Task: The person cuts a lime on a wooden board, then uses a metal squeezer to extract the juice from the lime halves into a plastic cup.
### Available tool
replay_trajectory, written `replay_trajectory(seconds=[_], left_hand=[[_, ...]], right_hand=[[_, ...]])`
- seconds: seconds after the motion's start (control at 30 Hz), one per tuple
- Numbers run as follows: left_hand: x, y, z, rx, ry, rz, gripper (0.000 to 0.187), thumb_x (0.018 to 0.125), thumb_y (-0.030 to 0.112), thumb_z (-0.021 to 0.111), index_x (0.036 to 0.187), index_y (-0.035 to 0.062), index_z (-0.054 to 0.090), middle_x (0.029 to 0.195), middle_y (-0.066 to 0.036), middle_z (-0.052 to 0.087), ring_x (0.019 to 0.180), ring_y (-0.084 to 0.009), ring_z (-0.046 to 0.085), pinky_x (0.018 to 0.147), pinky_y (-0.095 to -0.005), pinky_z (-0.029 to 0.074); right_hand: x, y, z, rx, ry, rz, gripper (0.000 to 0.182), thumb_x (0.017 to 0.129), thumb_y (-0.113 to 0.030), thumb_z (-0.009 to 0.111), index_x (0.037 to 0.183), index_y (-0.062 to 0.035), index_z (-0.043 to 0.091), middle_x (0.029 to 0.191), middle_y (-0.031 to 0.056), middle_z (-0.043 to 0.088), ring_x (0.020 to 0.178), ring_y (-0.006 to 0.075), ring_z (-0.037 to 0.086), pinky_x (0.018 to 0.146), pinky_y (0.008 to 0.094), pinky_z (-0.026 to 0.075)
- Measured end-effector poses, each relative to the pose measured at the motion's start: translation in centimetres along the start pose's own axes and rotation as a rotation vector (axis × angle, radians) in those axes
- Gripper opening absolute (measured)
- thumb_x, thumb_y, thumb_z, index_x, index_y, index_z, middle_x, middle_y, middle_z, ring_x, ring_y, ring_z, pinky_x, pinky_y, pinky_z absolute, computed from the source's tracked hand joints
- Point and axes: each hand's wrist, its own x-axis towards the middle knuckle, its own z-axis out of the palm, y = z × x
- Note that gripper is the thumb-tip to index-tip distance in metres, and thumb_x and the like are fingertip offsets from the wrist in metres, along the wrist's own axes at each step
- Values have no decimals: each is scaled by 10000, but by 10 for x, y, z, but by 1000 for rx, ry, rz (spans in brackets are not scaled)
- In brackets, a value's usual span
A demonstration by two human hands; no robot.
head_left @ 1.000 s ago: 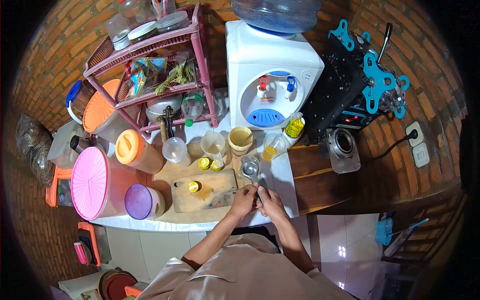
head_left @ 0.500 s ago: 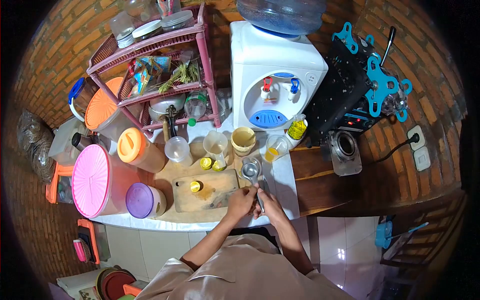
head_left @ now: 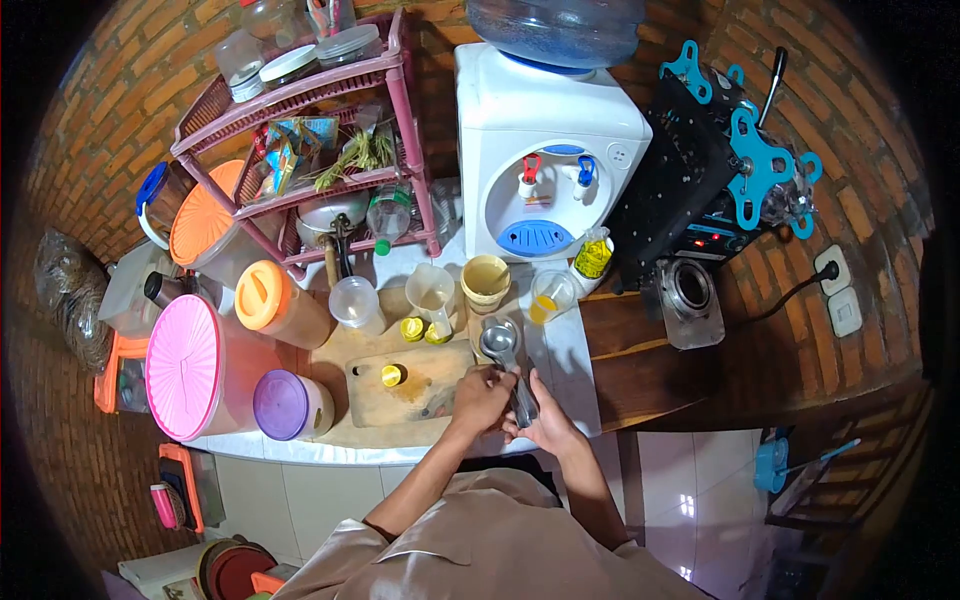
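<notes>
A metal citrus squeezer (head_left: pixel 499 340) is between my hands, its round cup end pointing away from me. My left hand (head_left: pixel 482 400) is closed around its handle near the cup. My right hand (head_left: pixel 552 420) has its thumb lifted to the side, while its fingers curl under the handle ends. To the left lies a wooden cutting board (head_left: pixel 420 395) with a small yellow cut citrus piece (head_left: pixel 392 375) on it. Two more yellow-green citrus pieces (head_left: pixel 411 328) are just behind the board. A clear cup with yellow liquid (head_left: pixel 545 308) stands beyond my right hand.
Behind the board stand a clear measuring jug (head_left: pixel 430 290), a beige tub (head_left: pixel 486 280) and a clear container (head_left: pixel 355 302). Lidded canisters, one with a pink lid (head_left: pixel 183 367), line the left. A water dispenser (head_left: pixel 550 120) and a black machine (head_left: pixel 690 170) stand at the back.
My right hand has loosened, its thumb moving off the squeezer handle to the right. My left hand has shifted slightly, still gripping the squeezer.
</notes>
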Motion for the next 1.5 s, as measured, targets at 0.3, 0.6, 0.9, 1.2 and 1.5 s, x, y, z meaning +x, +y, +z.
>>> replay_trajectory(seconds=[0.3,0.6,0.9,1.2,1.5], left_hand=[[4,-17,11,-300,8,-87,488,906,386,662,1031,-58,502,833,-130,612,560,-205,596,491,-344,505],[5,-25,17,-673,-254,-296,365,972,409,559,924,47,567,550,-54,549,403,-140,509,371,-263,403],[7,-29,16,-779,-299,-313,335,991,393,541,867,82,550,530,-50,552,399,-131,511,361,-264,410],[7,-42,5,249,312,104,233,916,168,596,1028,-32,557,774,-184,622,720,-380,613,714,-468,508],[62,-54,14,95,337,639,960,623,112,822,1424,-6,307,1296,-233,509,1201,-416,481,1026,-471,385]], right_hand=[[6,3,-1,11,10,-30,540,977,-615,376,1087,-125,573,784,26,551,687,181,543,654,408,502],[16,11,-4,-172,131,-205,398,1014,-464,459,990,-85,576,701,16,543,597,119,521,568,311,490],[14,10,3,-272,238,-220,407,1022,-430,460,944,-41,550,611,34,490,563,157,512,579,334,479],[7,14,8,-125,171,-170,344,1027,-381,464,1019,-44,533,676,35,502,596,165,521,624,356,512],[0,12,6,-170,216,-249,349,1029,-363,466,1006,-19,529,646,17,460,575,149,502,599,357,510]])
